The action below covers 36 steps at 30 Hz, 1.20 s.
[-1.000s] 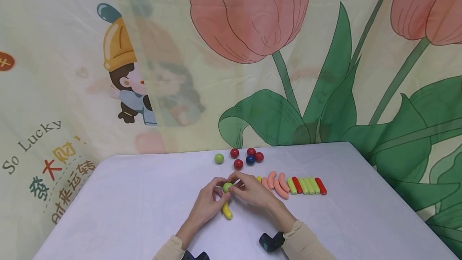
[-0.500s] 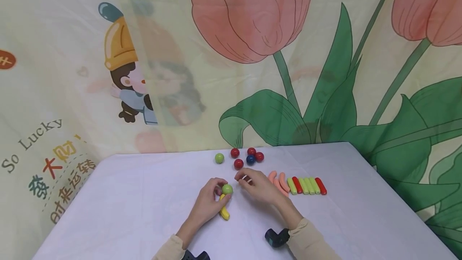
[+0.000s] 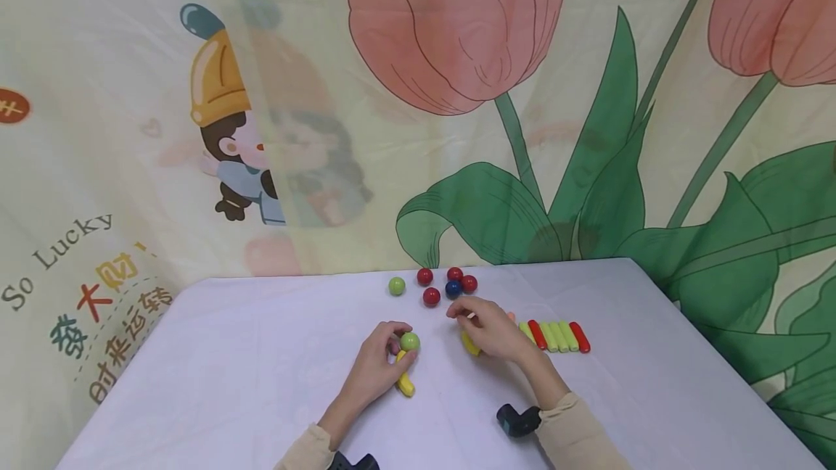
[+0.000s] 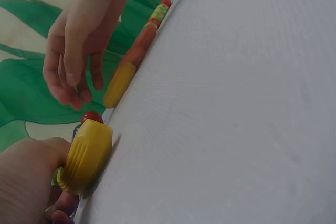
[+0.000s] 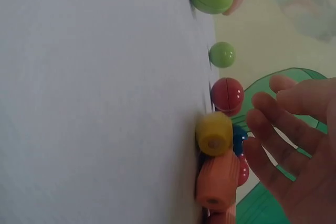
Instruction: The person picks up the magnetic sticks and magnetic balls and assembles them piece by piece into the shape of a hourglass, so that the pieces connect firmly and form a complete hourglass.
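My left hand [image 3: 380,355] holds a glossy green ball [image 3: 410,341] between thumb and fingers. Directly below that ball lies a small yellow toy banana [image 3: 405,381], seen large beside the thumb in the left wrist view. My right hand [image 3: 490,328], fingers loosely bent and holding nothing, hovers over a second yellow banana [image 3: 469,344]. In the right wrist view this banana [image 5: 214,134] stands beside an orange-pink curved piece [image 5: 217,182], apart from the fingers. The right hand hides most of the pink pieces in the head view.
Farther back are another green ball [image 3: 396,286], several red balls [image 3: 431,297] and a blue ball [image 3: 453,289]. Rightward runs a row of light green sticks [image 3: 558,337] and red sticks [image 3: 579,337]. A printed curtain [image 3: 313,252] hangs behind the white table [image 3: 261,383].
My right hand has left the green ball and moved right, over the second banana and the pink pieces. The left hand keeps its hold on the ball, with the banana shifted slightly left.
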Tool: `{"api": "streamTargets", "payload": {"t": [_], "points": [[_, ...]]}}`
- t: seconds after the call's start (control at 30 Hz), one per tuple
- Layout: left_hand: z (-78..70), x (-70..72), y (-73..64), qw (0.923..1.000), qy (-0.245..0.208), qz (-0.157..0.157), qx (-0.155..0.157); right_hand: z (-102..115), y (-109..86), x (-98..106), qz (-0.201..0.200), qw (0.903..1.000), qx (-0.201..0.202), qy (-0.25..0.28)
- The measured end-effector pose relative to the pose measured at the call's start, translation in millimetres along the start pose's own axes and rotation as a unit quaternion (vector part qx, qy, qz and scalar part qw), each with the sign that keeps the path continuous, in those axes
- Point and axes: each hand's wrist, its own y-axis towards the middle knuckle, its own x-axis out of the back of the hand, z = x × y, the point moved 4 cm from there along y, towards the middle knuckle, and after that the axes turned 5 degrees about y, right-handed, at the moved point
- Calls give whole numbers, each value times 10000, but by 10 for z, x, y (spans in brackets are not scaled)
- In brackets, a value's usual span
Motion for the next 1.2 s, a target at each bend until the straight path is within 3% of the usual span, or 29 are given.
{"api": "streamTargets", "payload": {"t": [0.43, 0.7, 1.2], "points": [[-21, 24, -12, 9999, -13, -91, -77, -118, -53, 45, 151, 9994, -299, -127], [-9, 20, -8, 10000, -3, -64, -54, -126, -63, 38, 376, 9988, -257, -163], [-10, 23, -11, 10000, -23, -55, -71, -109, -76, 24, 427, 9976, -97, -535]]}}
